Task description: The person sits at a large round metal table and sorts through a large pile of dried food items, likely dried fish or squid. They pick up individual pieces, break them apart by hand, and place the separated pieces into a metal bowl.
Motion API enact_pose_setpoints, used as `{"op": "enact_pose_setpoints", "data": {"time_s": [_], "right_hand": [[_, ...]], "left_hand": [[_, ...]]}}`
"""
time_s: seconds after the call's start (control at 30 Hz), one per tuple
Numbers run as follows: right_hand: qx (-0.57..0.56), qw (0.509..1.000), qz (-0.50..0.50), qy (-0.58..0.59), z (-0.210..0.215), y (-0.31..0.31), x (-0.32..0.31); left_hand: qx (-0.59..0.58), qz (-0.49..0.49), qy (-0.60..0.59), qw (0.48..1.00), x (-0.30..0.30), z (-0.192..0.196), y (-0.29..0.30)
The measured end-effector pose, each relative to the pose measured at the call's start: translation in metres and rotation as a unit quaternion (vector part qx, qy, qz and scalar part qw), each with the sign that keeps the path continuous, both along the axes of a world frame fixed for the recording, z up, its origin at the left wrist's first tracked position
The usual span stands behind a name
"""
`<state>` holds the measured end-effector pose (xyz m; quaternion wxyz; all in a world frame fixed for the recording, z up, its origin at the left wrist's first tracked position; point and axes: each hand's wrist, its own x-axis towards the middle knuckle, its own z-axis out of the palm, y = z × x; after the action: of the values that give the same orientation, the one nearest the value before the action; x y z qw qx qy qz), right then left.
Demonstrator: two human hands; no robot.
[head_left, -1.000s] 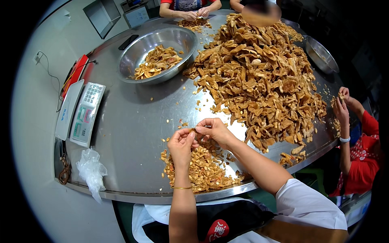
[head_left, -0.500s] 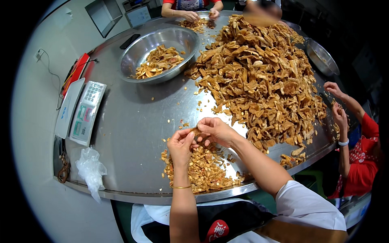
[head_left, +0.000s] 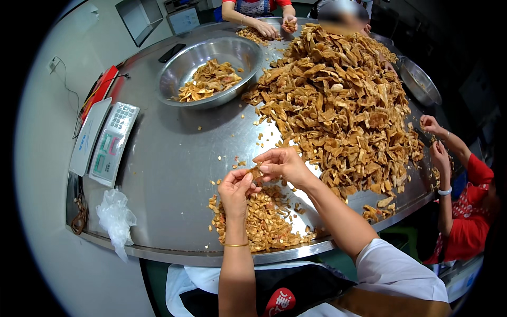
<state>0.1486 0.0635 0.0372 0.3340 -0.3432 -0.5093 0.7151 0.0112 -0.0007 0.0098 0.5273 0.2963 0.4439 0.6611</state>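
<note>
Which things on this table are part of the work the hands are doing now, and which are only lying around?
Part of the work:
- left hand and right hand, together holding one brown piece
- small heap under the hands
- big pile
- steel bowl with pieces inside

Lying around:
- weighing scale
- crumpled plastic bag
- red flat object

Bare steel table [head_left: 174, 174] open to your left, small heap [head_left: 261, 224] under your hands, big pile [head_left: 343, 111] blocks your right, bowl [head_left: 211, 68] ahead-left, scale [head_left: 113, 142] and bag [head_left: 116, 216] along left edge.
</note>
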Motion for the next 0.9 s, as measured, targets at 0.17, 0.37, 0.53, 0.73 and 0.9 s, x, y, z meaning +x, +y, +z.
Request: {"op": "enact_pose_setpoints", "data": {"time_s": [0.17, 0.37, 0.53, 0.73, 0.9], "right_hand": [[0.24, 0.941, -0.029, -0.236, -0.002, 0.006, 0.012], [0.422, 0.792, 0.016, -0.442, -0.019, -0.004, 0.016], [0.166, 0.931, -0.016, -0.324, -0.005, -0.004, 0.01], [0.233, 0.931, -0.059, -0.274, -0.007, -0.008, 0.005], [0.166, 0.957, -0.083, -0.222, -0.011, -0.007, 0.006]], "left_hand": [[0.004, 0.035, -0.181, 0.983, -0.01, 0.005, -0.001], [0.062, -0.018, -0.26, 0.964, -0.019, 0.0, -0.002], [0.077, -0.104, -0.275, 0.953, -0.016, 0.013, -0.005], [0.038, -0.1, -0.269, 0.957, -0.018, 0.008, -0.006], [-0.036, 0.011, -0.071, 0.997, -0.013, 0.006, -0.003]]}}
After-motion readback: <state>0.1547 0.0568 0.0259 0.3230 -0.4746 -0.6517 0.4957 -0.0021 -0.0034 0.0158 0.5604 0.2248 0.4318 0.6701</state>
